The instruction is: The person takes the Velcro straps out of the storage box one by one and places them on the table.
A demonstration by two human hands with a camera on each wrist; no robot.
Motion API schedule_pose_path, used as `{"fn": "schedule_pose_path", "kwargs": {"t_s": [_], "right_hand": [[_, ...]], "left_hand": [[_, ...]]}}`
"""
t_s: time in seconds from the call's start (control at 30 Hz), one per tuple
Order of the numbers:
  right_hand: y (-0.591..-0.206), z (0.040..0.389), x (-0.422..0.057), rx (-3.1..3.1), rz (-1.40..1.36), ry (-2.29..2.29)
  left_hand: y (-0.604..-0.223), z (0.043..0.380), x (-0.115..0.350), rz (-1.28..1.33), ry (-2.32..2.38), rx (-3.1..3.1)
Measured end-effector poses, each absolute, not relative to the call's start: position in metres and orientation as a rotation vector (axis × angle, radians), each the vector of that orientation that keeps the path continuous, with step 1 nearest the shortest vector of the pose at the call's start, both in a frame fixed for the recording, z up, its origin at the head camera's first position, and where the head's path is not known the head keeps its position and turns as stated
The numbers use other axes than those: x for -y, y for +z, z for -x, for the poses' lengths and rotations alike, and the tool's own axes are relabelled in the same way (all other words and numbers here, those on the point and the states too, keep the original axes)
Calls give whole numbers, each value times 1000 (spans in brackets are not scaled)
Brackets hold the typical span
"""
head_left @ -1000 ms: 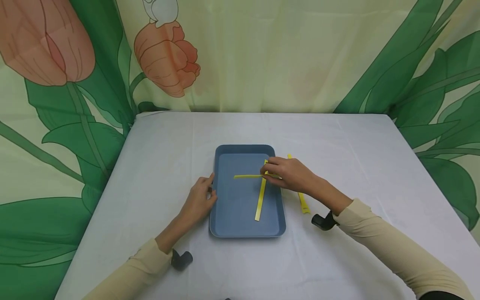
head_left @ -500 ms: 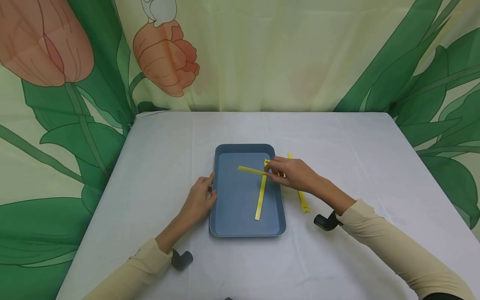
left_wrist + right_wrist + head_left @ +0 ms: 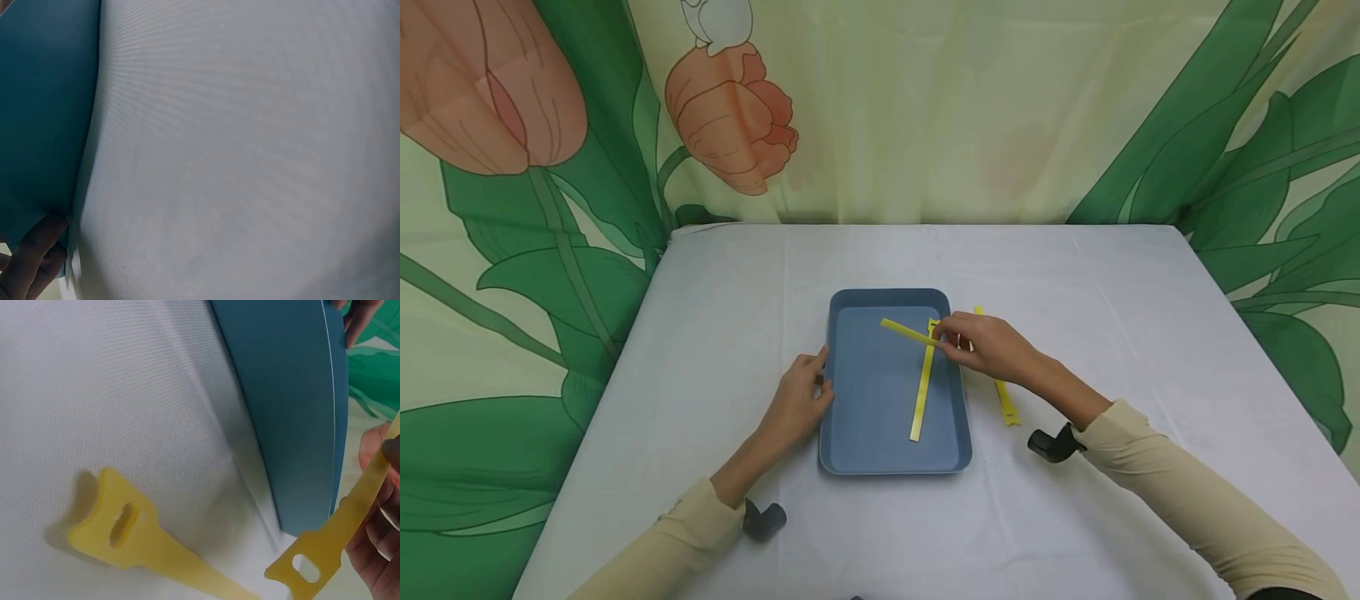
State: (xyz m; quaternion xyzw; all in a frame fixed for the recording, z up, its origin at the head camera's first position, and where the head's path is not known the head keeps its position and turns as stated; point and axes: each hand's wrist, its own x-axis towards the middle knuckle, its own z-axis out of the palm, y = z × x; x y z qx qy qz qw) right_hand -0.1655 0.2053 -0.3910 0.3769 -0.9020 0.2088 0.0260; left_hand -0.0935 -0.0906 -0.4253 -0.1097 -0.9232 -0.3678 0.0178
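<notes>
My right hand (image 3: 985, 343) pinches a yellow slotted cable tie (image 3: 904, 329) between thumb and fingers, over the right side of a blue tray (image 3: 865, 417). In the right wrist view the held tie's slotted head (image 3: 306, 567) sticks out past the fingers. Beneath it, a second yellow cable tie (image 3: 921, 396) lies lengthwise inside the tray. On the cloth to the tray's right lies a third tie (image 3: 1008, 406), partly hidden by my right hand; its slotted head shows in the right wrist view. My left hand (image 3: 795, 398) touches the tray's left side with fingers and thumb.
A white cloth (image 3: 737, 300) covers the table under the tray. Behind the table hangs a curtain (image 3: 925, 125) printed with flowers and leaves. Black wrist cameras (image 3: 1052, 443) sit below both wrists.
My right hand has shifted slightly right, and the free end of the held cable tie has swung up toward the tray's far edge. My left hand and the tray have stayed put.
</notes>
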Motion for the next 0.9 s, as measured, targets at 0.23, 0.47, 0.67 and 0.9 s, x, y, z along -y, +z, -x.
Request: {"fn": "schedule_pose_path", "kwargs": {"t_s": [0.23,0.47,0.67,0.9], "right_hand": [[-393,166,-207,2815,-1136,648],[-395,168,-210,2803,-1102,692],[-399,167,-212,2817,-1064,734],[-404,166,-216,2826,-1015,823]], "left_hand": [[-423,92,90,338,-1146,2878],[-424,93,90,347,-1142,2872],[-423,93,89,329,-1158,2886],[-423,93,89,314,-1148,2895]]}}
